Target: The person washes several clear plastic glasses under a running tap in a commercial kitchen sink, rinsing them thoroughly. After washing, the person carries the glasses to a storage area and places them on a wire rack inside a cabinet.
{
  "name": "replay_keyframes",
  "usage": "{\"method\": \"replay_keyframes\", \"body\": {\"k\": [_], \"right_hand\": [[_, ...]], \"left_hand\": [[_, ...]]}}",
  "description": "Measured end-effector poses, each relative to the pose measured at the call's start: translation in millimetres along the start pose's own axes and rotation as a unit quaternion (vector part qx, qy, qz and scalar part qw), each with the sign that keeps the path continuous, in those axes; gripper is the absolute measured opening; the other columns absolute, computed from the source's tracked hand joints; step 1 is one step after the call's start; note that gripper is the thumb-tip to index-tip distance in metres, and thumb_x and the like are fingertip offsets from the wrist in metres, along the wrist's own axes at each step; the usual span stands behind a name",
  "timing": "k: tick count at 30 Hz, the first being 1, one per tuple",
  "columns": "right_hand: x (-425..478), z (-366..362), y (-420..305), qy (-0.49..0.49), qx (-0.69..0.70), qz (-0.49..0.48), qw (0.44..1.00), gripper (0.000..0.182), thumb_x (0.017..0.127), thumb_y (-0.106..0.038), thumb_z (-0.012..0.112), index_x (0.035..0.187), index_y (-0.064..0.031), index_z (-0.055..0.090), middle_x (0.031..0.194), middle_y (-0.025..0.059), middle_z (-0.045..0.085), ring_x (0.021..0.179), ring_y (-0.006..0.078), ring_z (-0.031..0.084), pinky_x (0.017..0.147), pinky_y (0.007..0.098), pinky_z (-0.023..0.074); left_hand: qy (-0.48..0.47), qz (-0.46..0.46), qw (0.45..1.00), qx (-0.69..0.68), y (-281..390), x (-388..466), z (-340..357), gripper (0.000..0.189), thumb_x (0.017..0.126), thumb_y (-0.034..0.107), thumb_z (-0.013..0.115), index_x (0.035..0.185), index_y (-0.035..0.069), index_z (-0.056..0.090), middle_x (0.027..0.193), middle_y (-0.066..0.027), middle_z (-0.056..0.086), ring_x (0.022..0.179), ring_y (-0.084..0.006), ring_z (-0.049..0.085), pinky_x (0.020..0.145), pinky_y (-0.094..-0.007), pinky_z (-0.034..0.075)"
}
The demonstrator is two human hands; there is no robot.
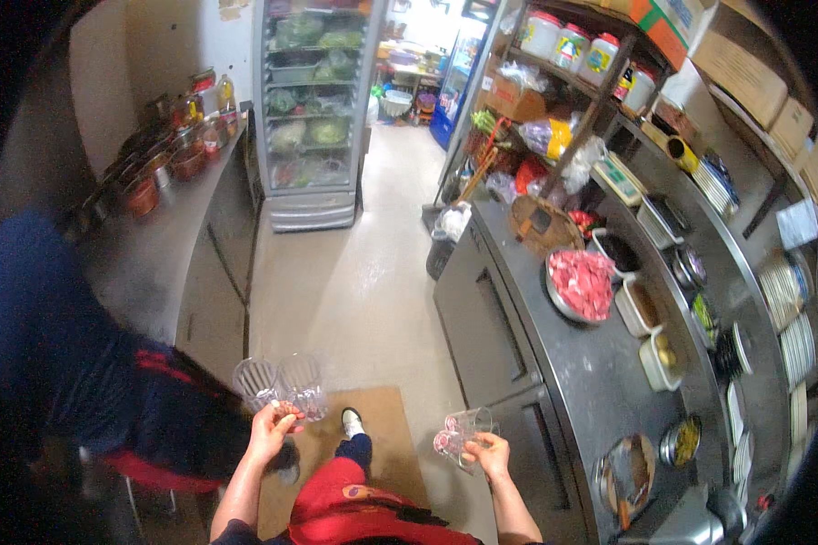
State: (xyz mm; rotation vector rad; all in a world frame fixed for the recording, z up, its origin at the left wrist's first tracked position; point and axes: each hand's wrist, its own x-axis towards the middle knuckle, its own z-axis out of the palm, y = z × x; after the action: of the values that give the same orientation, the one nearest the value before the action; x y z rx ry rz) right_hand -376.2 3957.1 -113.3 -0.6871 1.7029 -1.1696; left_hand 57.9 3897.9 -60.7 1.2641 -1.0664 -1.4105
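My left hand (273, 428) grips two ribbed clear drinking glasses (303, 385) side by side, low in front of me on the left. In my right hand (489, 453) are clear drinking glasses (458, 436) too, tilted sideways, with reddish marks at their bases. Both pairs hang in the air above the floor, well apart from each other. How far the fingers reach into the glasses is hard to see. A red apron (330, 487) covers my front, and one white shoe (352, 421) shows between my hands.
A seated or bent person (48, 320) in dark clothes is close on my left. The steel counter (586, 368) at right bears a bowl of raw meat (581, 285), plastic tubs and a cutting board (628, 470). Ahead, a glass-door refrigerator (313, 102) stands beside the floor passage (395, 252).
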Motion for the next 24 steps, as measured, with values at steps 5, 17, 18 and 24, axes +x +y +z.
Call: {"method": "replay_keyframes", "body": {"k": [5,17,18,24], "right_hand": [[123,22,-66,-0.01,-0.073,-0.006,0.997,0.021,0.072,0.012,0.062,0.093,0.009,0.059,0.082,0.0133,0.062,0.065,0.0192,0.062,0.055,0.0276,0.0557],[401,106,-261,0.033,-0.034,-0.064,0.997,0.019,0.07,0.008,0.066,0.088,0.0062,0.062,0.077,0.01,0.063,0.062,0.0148,0.06,0.056,0.0252,0.0523],[432,113,-267,0.029,-0.023,-0.059,0.998,0.019,0.07,0.008,0.065,0.088,0.0062,0.062,0.077,0.01,0.063,0.062,0.0146,0.06,0.055,0.0247,0.0521],[622,168,-343,-0.055,-0.143,-0.131,0.98,0.025,0.07,0.002,0.068,0.095,0.004,0.064,0.078,0.0082,0.063,0.065,0.0129,0.06,0.057,0.026,0.0509]], "left_hand": [[0.023,-0.035,0.997,-0.071,11,166,22,0.011,0.087,-0.004,0.043,0.095,0.002,0.047,0.091,-0.0078,0.052,0.086,-0.0186,0.056,0.072,-0.0374,0.056],[-0.033,-0.064,0.975,-0.212,95,541,156,0.008,0.089,0.012,0.052,0.091,0.005,0.048,0.084,-0.0046,0.051,0.076,-0.0143,0.054,0.075,-0.0423,0.055],[-0.038,-0.073,0.971,-0.223,95,572,166,0.009,0.089,0.013,0.051,0.093,0.005,0.048,0.085,-0.0046,0.051,0.077,-0.014,0.053,0.074,-0.0415,0.055],[-0.047,-0.124,0.957,-0.257,118,759,230,0.015,0.091,0.02,0.049,0.097,0.007,0.046,0.089,-0.0052,0.051,0.086,-0.0146,0.052,0.078,-0.0435,0.053]]}}
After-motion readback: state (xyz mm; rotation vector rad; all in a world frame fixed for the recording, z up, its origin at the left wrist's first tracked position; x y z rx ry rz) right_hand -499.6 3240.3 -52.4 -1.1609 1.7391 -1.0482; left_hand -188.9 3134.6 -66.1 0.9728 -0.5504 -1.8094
